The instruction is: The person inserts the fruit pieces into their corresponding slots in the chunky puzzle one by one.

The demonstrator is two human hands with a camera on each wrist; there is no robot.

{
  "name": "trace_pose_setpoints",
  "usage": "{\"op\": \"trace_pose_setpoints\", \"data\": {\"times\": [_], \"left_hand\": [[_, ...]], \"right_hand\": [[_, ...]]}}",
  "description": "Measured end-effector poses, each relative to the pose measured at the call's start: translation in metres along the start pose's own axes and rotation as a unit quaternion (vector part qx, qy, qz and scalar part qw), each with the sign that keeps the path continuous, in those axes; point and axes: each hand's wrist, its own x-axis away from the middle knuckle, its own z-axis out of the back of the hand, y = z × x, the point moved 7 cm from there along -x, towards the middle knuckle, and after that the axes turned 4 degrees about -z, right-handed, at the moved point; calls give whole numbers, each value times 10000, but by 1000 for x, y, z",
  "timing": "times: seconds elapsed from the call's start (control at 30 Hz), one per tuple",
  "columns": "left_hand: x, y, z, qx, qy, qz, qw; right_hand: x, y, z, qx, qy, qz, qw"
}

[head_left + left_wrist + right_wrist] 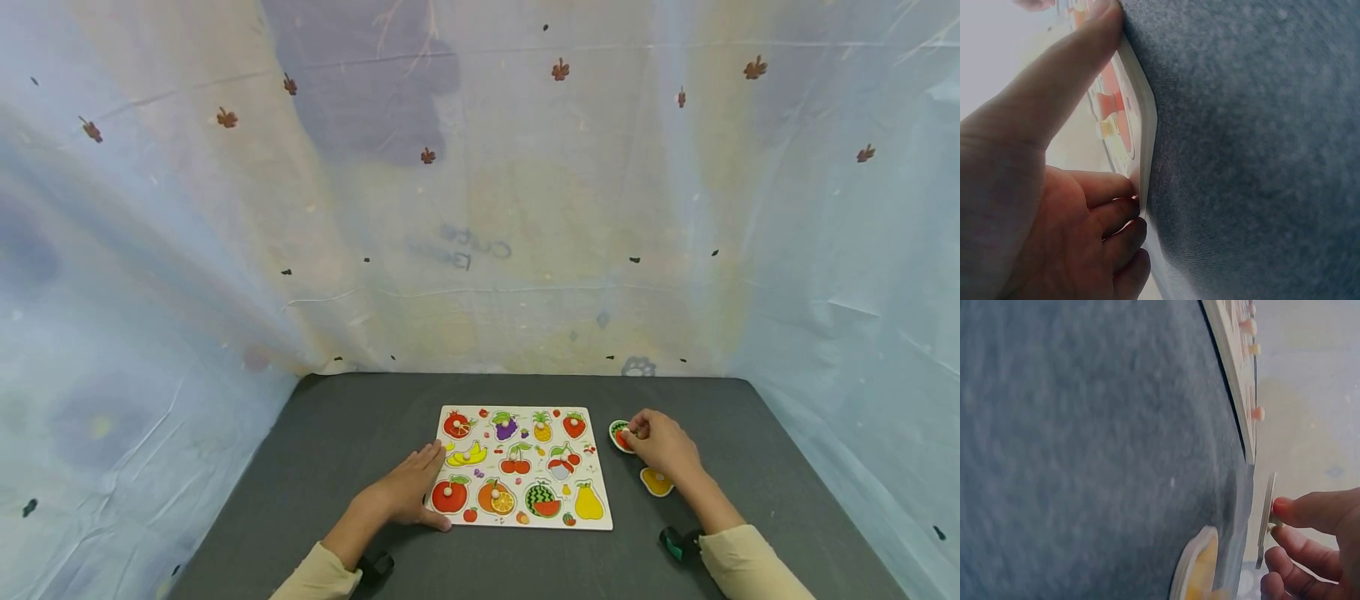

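A white puzzle board [487, 523] with fruit pictures and small knobs lies on the grey table. My left hand [411, 487] rests along its left side, with the thumb [1063, 78] stretched along the near corner and the other fingertips against the edge. Right of the board, my right hand [663, 446] pinches the small knob of a watermelon puzzle piece [619, 435] between thumb and finger. Seen edge-on in the right wrist view, this piece [1266, 515] stands up off the cloth. A yellow puzzle piece [657, 482] lies on the table beneath the right wrist.
On the board, the watermelon [542, 499] and pear [588, 502] pictures show no knobs, while several other fruits have them. Dark bands with devices sit at both wrists. A patterned curtain [495, 208] hangs behind and beside the grey table [337, 433].
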Motion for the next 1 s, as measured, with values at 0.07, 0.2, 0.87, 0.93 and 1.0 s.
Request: {"op": "trace_pose_setpoints", "data": {"times": [0.07,0.2,0.87,0.93,1.0], "left_hand": [[0,0,0,-5,-12,7,10000],[-1,-1,-1,19,-6,-4,10000],[0,0,-1,21,13,8,10000],[0,0,-1,43,15,4,10000],[0,0,0,67,18,8,10000]], "right_hand": [[2,-4,-2,1,-16,60,10000],[5,-11,-4,31,-19,179,9998],[23,-43,-17,166,-139,687,9974],[24,-45,-18,186,-138,737,9970],[25,-47,-20,200,-144,757,9968]]}}
